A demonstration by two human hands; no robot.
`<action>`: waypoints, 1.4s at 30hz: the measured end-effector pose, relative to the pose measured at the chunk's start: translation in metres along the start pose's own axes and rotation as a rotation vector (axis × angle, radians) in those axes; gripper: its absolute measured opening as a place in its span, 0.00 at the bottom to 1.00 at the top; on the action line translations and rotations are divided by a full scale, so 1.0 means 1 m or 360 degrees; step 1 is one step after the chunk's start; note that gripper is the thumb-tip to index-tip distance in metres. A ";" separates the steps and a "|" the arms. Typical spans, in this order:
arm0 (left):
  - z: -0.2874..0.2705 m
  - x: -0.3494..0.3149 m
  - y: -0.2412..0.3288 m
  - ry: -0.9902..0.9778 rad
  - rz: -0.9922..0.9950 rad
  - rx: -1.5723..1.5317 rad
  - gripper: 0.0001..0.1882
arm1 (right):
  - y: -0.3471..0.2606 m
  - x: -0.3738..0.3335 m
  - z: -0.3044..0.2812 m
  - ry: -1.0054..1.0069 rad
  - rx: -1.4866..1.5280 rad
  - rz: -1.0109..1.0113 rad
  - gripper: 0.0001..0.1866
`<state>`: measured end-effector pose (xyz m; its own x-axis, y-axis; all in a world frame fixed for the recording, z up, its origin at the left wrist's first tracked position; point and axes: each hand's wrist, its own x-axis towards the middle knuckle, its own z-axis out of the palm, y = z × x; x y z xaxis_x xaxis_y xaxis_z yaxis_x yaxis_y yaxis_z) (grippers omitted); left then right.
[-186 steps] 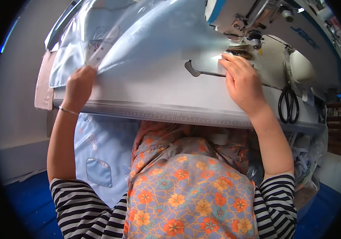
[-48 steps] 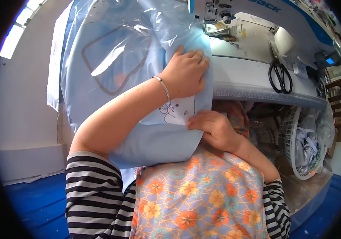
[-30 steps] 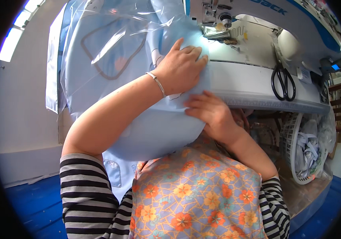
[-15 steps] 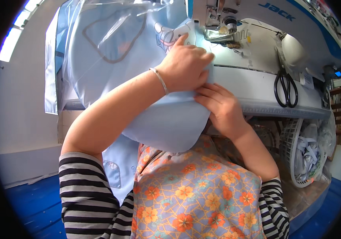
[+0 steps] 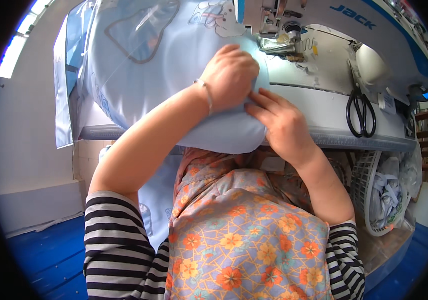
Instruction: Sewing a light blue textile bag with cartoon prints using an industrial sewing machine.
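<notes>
A pale blue piece of fabric (image 5: 139,85) with printed cartoon figures and a grey-outlined shape lies over the sewing table, left of the sewing machine (image 5: 334,25). Its rounded near edge hangs just over the table's front. My left hand (image 5: 231,75) rests on the cloth near the needle area, fingers curled down into it and their tips hidden. Close beside it, my right hand (image 5: 283,120) holds the fabric's right edge, fingers on top and thumb out of sight beneath. The presser foot area (image 5: 279,47) is lit, just beyond my left hand.
Black-handled scissors (image 5: 360,112) lie on the table at the right. Below them stands a white plastic basket (image 5: 366,192) with white strips and clear plastic. A ruler strip (image 5: 334,136) runs along the table's front edge. More blue cloth (image 5: 161,192) hangs below the table.
The fabric has slid away from me, its near edge rising from my lap toward the table front. My left hand has curled its pointing finger in and come slightly nearer.
</notes>
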<state>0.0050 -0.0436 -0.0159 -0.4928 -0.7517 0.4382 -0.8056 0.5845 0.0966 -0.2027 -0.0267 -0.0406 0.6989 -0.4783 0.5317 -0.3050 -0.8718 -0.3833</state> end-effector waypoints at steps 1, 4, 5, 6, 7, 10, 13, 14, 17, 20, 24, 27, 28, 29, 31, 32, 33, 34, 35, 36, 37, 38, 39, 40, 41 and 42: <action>-0.007 -0.009 0.010 -0.0108 0.0025 -0.0057 0.12 | 0.004 0.003 0.000 0.0000 0.0002 -0.0001 0.19; -0.036 -0.049 0.033 -0.0181 -0.0118 -0.0110 0.21 | 0.015 0.009 -0.001 -0.0036 0.0030 -0.0019 0.21; -0.046 -0.063 0.036 -0.0258 -0.0262 -0.0146 0.25 | 0.019 0.012 -0.001 -0.0043 0.0024 -0.0022 0.21; -0.054 -0.078 0.039 -0.0259 -0.0264 -0.0148 0.25 | 0.024 0.015 -0.001 -0.0071 0.0034 -0.0043 0.23; -0.063 -0.093 0.040 -0.0337 -0.0330 -0.0006 0.30 | 0.029 0.019 -0.001 -0.0098 0.0052 -0.0052 0.25; -0.084 -0.123 0.021 -0.0339 -0.0408 0.0167 0.39 | 0.036 0.030 0.000 -0.0104 0.0036 -0.0077 0.27; -0.093 -0.139 0.005 -0.0270 -0.0446 0.0160 0.42 | 0.029 0.033 0.001 -0.0052 -0.0039 -0.0100 0.26; -0.092 -0.141 0.003 -0.0254 -0.0456 0.0111 0.43 | 0.024 0.032 0.001 -0.0022 -0.0104 -0.0096 0.25; -0.085 -0.140 0.005 -0.0243 -0.0468 0.0114 0.42 | 0.007 0.020 0.000 -0.0026 0.0057 -0.0197 0.24; -0.083 -0.135 0.001 -0.0027 -0.0261 0.0487 0.37 | 0.008 0.019 -0.001 0.0082 0.0210 -0.0071 0.24; -0.104 -0.147 -0.032 0.0270 -0.0300 0.0931 0.32 | 0.015 0.019 -0.002 0.0059 0.0468 0.0018 0.25; -0.114 -0.172 -0.049 0.0195 -0.0368 0.0793 0.32 | 0.017 0.023 0.001 -0.0052 0.0313 0.0002 0.27; -0.112 -0.181 -0.050 0.0062 -0.0389 0.0705 0.31 | 0.017 0.024 0.001 -0.0056 0.0312 0.0003 0.27; -0.110 -0.188 -0.050 -0.0024 -0.0310 0.0606 0.31 | 0.016 0.025 0.002 -0.0066 0.0219 -0.0002 0.27; -0.105 -0.196 -0.049 -0.0106 -0.0473 0.0613 0.30 | 0.014 0.025 0.002 -0.0081 0.0127 -0.0004 0.26; -0.103 -0.197 -0.047 -0.0100 -0.0458 0.0643 0.30 | 0.013 0.025 0.003 -0.0089 0.0032 0.0107 0.25; -0.102 -0.196 -0.046 -0.0128 -0.0463 0.0663 0.30 | 0.011 0.025 0.003 -0.0100 -0.0063 0.0216 0.24; -0.102 -0.194 -0.045 -0.0088 -0.0445 0.0665 0.30 | 0.011 0.025 0.004 -0.0111 -0.0063 0.0213 0.24; -0.103 -0.191 -0.045 -0.0123 -0.0375 0.0684 0.31 | 0.011 0.025 0.004 -0.0092 -0.0090 0.0171 0.22; -0.104 -0.187 -0.046 -0.0208 -0.0405 0.0677 0.31 | 0.012 0.026 0.004 -0.0084 -0.0122 0.0148 0.21; -0.105 -0.183 -0.046 -0.0159 -0.0303 0.0697 0.31 | 0.013 0.027 0.005 -0.0075 -0.0119 0.0134 0.21; -0.106 -0.180 -0.048 -0.0183 -0.0260 0.0703 0.33 | 0.015 0.028 0.005 -0.0067 -0.0138 0.0121 0.21; -0.106 -0.177 -0.049 -0.0209 -0.0216 0.0707 0.34 | 0.017 0.030 0.005 -0.0058 -0.0158 0.0121 0.20; -0.105 -0.176 -0.050 -0.0206 -0.0216 0.0705 0.34 | 0.019 0.031 0.005 -0.0060 -0.0158 0.0110 0.20; -0.104 -0.174 -0.052 -0.0198 -0.0292 0.0662 0.34 | 0.021 0.033 0.005 -0.0048 -0.0173 0.0105 0.20; -0.103 -0.174 -0.053 -0.0165 -0.0321 0.0599 0.35 | 0.022 0.034 0.005 -0.0041 -0.0194 0.0101 0.20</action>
<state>0.1671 0.0875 -0.0052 -0.3284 -0.8772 0.3502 -0.9433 0.2854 -0.1697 -0.1821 -0.0618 -0.0351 0.6916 -0.5313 0.4894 -0.4244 -0.8471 -0.3199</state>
